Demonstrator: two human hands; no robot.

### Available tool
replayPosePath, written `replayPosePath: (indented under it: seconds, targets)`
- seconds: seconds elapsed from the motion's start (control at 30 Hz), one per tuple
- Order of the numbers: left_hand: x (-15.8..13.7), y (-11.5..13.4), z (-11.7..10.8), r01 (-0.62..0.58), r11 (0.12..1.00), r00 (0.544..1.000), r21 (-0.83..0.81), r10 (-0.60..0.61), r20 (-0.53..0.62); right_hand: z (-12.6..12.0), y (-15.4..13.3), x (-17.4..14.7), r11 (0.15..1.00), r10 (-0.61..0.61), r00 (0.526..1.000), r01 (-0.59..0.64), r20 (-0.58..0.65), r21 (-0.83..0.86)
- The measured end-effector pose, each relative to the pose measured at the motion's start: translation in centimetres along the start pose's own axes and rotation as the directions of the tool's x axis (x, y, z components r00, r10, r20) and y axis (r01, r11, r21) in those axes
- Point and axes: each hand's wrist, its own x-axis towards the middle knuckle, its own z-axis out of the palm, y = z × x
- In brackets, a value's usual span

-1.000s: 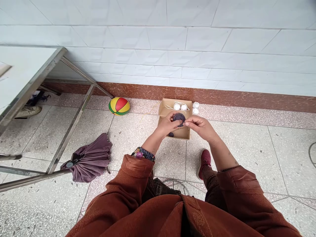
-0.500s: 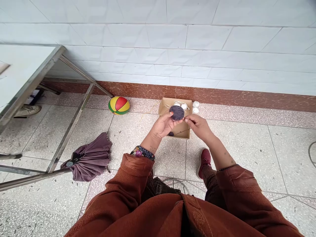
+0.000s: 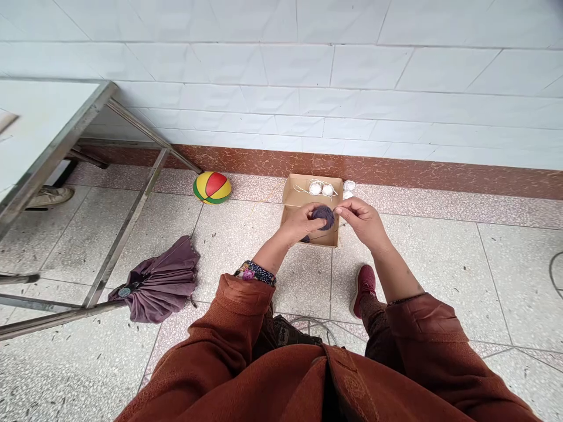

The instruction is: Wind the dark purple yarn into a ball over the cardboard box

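A dark purple-grey ball of yarn (image 3: 324, 217) is held in my left hand (image 3: 299, 224), the thumb across its near side and the fingers behind it. My right hand (image 3: 359, 219) is just to the right of the ball, thumb and forefinger pinched together on the yarn strand. Below both hands a shallow cardboard box (image 3: 290, 198) sits on the floor. Inside it lie two white yarn balls (image 3: 321, 187) with loose white strands, and a dark bit of yarn is partly visible near the box's front edge.
More white yarn balls (image 3: 349, 186) lie on the floor right of the box, against the wall. A red, yellow and green ball (image 3: 212, 188) rests further left. A folded purple umbrella (image 3: 165, 281) leans by the metal-framed table (image 3: 48, 146). Another person's shoe (image 3: 50, 197) shows underneath.
My left hand has turned over, from palm-up under the yarn ball to gripping it from the left. The ball has shifted slightly right and nearer, and my right hand has risen a little.
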Motion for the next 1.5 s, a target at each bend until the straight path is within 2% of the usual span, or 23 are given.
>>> replayPosePath:
  seconds: [0.13, 0.2, 0.3, 0.4, 0.57, 0.63, 0.7, 0.77, 0.87, 0.97, 1.07, 1.17, 1.27, 1.37, 1.5]
  targets:
    - [-0.5, -0.1, 0.2, 0.043, 0.986, 0.974, -0.16, -0.005, 0.227, 0.2, 1.1, 0.4, 0.995, 0.082, 0.992, -0.087, -0.101, -0.048]
    - [-0.7, 0.1, 0.2, 0.066, 0.957, 0.962, -0.281, 0.014, 0.273, 0.2, 1.5, 0.4, 0.988, 0.13, 0.987, -0.137, -0.09, -0.067]
    - [-0.8, 0.5, 0.1, 0.075, 0.888, 0.962, -0.454, 0.056, 0.267, 0.3, 1.8, 0.4, 0.975, 0.178, 0.984, -0.179, -0.021, -0.129]
    - [-0.5, 0.6, -0.1, 0.014, 0.834, 0.983, -0.552, 0.088, 0.159, 0.6, 1.8, 0.2, 0.971, 0.16, 0.985, -0.144, 0.068, -0.191]
    - [0.4, 0.1, -0.4, -0.111, 0.871, 0.994, -0.478, 0.093, -0.061, 0.9, 0.9, -0.1, 0.981, 0.052, 0.978, -0.012, 0.204, -0.194]
    - [0.7, -0.1, -0.5, -0.148, 0.912, 0.987, -0.382, 0.109, -0.121, 0.9, 0.3, -0.2, 0.987, 0.048, 0.968, -0.008, 0.247, -0.158]
    - [0.8, -0.2, -0.5, -0.174, 0.96, 0.976, -0.219, 0.138, -0.171, 0.7, -0.2, -0.2, 0.996, 0.06, 0.956, -0.038, 0.287, -0.081]
    - [0.7, -0.3, -0.5, -0.173, 0.984, 0.972, -0.03, 0.166, -0.169, 0.5, -0.6, -0.2, 0.997, 0.07, 0.958, -0.075, 0.278, 0.007]
    - [0.4, -0.3, -0.3, -0.164, 0.982, 0.985, 0.099, 0.167, -0.032, 0.2, -0.5, 0.1, 0.994, 0.083, 0.987, -0.092, 0.134, 0.057]
    - [-0.3, -0.1, 0.0, -0.157, 0.988, 0.976, 0.012, 0.153, 0.153, 0.1, 0.2, 0.4, 0.995, 0.097, 0.995, -0.097, -0.014, 0.004]
    - [-0.9, 0.2, 0.3, -0.066, 0.983, 0.971, -0.172, 0.103, 0.216, 0.3, 0.8, 0.6, 0.992, 0.111, 0.993, -0.113, -0.038, -0.057]
    - [-1.1, 0.5, 0.4, 0.019, 0.918, 0.972, -0.397, 0.076, 0.223, 0.7, 1.1, 0.6, 0.986, 0.123, 0.992, -0.123, -0.005, -0.114]
    - [-0.9, 0.6, 0.3, 0.027, 0.841, 0.974, -0.54, 0.1, 0.204, 1.0, 1.3, 0.5, 0.978, 0.122, 0.991, -0.112, 0.047, -0.176]
    - [-0.7, 0.6, 0.2, 0.002, 0.824, 0.981, -0.567, 0.109, 0.162, 1.2, 1.4, 0.5, 0.967, 0.117, 0.991, -0.099, 0.067, -0.235]
    - [-0.4, 0.5, 0.1, -0.03, 0.853, 0.992, -0.521, 0.088, 0.087, 1.1, 1.2, 0.4, 0.962, 0.109, 0.992, -0.088, 0.07, -0.257]
